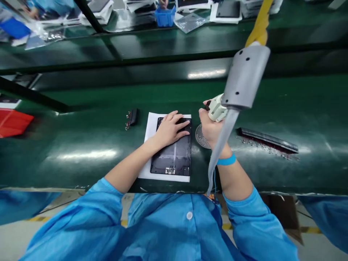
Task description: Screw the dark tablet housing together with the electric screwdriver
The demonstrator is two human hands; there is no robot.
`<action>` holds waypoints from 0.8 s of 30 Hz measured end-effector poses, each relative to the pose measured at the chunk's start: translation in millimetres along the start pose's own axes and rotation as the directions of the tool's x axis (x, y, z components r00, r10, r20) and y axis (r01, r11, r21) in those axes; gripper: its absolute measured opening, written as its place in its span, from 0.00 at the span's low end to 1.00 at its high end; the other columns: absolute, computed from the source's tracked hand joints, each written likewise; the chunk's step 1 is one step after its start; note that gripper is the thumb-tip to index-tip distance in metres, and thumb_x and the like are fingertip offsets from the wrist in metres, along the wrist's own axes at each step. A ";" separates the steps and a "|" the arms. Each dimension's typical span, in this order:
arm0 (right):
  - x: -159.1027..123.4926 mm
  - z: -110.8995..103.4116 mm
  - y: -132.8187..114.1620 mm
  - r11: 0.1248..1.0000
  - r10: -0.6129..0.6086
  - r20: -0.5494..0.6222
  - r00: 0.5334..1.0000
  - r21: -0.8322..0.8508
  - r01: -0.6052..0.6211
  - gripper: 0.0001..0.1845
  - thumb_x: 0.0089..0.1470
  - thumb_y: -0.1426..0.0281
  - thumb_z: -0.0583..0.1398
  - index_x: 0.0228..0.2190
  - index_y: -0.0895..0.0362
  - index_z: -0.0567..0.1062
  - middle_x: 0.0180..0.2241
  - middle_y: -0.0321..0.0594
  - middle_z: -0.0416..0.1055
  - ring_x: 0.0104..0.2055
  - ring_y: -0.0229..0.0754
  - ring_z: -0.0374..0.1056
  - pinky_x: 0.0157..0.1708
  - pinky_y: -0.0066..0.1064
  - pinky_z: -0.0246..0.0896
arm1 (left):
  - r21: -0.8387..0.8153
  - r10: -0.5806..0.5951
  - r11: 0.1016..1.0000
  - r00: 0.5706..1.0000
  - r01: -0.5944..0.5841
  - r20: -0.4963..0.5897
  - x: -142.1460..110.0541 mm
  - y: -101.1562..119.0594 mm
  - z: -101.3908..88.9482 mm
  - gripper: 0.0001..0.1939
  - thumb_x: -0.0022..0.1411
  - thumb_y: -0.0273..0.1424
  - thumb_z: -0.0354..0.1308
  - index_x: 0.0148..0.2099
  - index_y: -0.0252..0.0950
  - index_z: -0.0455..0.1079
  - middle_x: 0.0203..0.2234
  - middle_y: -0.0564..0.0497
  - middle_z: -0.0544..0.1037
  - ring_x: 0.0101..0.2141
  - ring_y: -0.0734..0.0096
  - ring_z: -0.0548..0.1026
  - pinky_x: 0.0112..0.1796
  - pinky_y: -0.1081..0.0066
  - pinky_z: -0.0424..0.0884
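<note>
A dark opened tablet back (174,154) lies on a white sheet (151,125) on the green bench (81,145). My left hand (170,128) rests flat on its upper part, fingers spread. My right hand (210,127) is closed round the pale grip of a hanging power screwdriver (219,108), just right of the tablet's top corner. The tool's grey body (244,78) and yellow cable (259,23) rise above it. A round mesh dish (200,137) sits under that hand.
A small black part (133,117) lies left of the sheet. A long dark strip (268,139) with loose screws lies to the right. A red tray (13,122) sits at far left. Across the belt are a blue bin (164,16), tablets and another person's hand (163,3).
</note>
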State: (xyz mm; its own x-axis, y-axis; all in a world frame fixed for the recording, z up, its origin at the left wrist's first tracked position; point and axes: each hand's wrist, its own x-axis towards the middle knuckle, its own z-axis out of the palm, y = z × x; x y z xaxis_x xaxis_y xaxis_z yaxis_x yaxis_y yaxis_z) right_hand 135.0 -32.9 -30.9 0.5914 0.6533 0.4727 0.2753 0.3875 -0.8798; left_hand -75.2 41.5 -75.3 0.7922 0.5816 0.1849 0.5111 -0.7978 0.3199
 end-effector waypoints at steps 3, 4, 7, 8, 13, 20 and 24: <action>1.9 -2.0 -7.5 1.000 0.014 -0.002 1.000 0.009 -0.014 0.07 0.60 0.65 0.71 0.41 0.52 0.85 0.36 0.36 0.81 0.38 0.43 0.78 0.48 0.40 0.81 | 0.032 -0.078 0.996 0.997 0.078 0.000 -5.3 7.4 1.8 0.24 0.80 0.45 0.69 0.71 0.43 0.85 0.73 0.36 0.77 0.79 0.32 0.66 0.76 0.33 0.65; 2.5 -2.2 -8.6 1.000 0.022 -0.010 1.000 0.017 -0.022 0.07 0.60 0.65 0.71 0.41 0.52 0.85 0.37 0.36 0.82 0.38 0.43 0.78 0.48 0.40 0.81 | 0.043 -0.099 0.994 0.995 0.099 -0.001 -6.4 9.8 2.4 0.24 0.81 0.46 0.69 0.71 0.43 0.85 0.73 0.35 0.77 0.79 0.31 0.66 0.76 0.33 0.66; 3.0 -2.0 -6.3 0.999 0.030 -0.022 0.999 0.035 -0.029 0.07 0.59 0.65 0.71 0.41 0.51 0.84 0.36 0.35 0.80 0.37 0.42 0.76 0.49 0.40 0.81 | 0.074 -0.125 0.989 0.992 0.125 0.002 -8.8 17.1 4.8 0.28 0.80 0.47 0.69 0.75 0.43 0.82 0.75 0.34 0.76 0.79 0.29 0.65 0.76 0.31 0.65; 2.5 -2.0 -4.1 0.999 0.023 -0.015 1.000 0.032 -0.022 0.07 0.60 0.64 0.70 0.40 0.51 0.84 0.35 0.34 0.79 0.37 0.42 0.76 0.49 0.40 0.81 | 0.084 -0.131 0.988 0.991 0.130 0.003 -9.2 19.6 5.6 0.30 0.80 0.47 0.69 0.77 0.44 0.80 0.77 0.35 0.74 0.80 0.28 0.64 0.77 0.30 0.63; -1.6 -2.1 5.4 1.000 0.009 0.029 1.000 -0.020 -0.008 0.07 0.61 0.63 0.71 0.40 0.51 0.83 0.32 0.32 0.77 0.35 0.41 0.74 0.48 0.39 0.80 | 0.114 -0.145 0.983 0.989 0.141 0.030 -8.0 29.3 6.0 0.33 0.80 0.48 0.70 0.81 0.49 0.75 0.84 0.36 0.63 0.83 0.25 0.57 0.79 0.22 0.53; -0.6 -0.5 2.1 1.000 -0.013 0.009 1.000 -0.023 0.013 0.07 0.60 0.64 0.70 0.41 0.51 0.85 0.37 0.37 0.85 0.39 0.45 0.81 0.46 0.41 0.78 | 0.113 -0.196 0.975 0.980 0.190 0.043 2.1 32.9 1.3 0.36 0.79 0.55 0.68 0.80 0.49 0.76 0.83 0.34 0.65 0.84 0.23 0.55 0.78 0.18 0.52; -0.6 -0.8 1.0 1.000 -0.001 -0.005 1.000 -0.026 0.001 0.07 0.57 0.63 0.72 0.36 0.51 0.82 0.32 0.34 0.79 0.34 0.42 0.74 0.41 0.39 0.77 | 0.090 -0.201 0.977 0.977 0.195 0.068 7.8 30.3 -2.7 0.34 0.80 0.52 0.68 0.80 0.47 0.76 0.84 0.34 0.65 0.84 0.27 0.56 0.78 0.19 0.55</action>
State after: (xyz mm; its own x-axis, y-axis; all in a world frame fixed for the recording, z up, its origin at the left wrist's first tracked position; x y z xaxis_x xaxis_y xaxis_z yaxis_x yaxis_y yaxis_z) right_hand 135.5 -33.5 -32.1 0.5949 0.6496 0.4734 0.2951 0.3713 -0.8804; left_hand -54.4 22.3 -61.7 0.6937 0.7183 0.0534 0.6838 -0.6800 0.2646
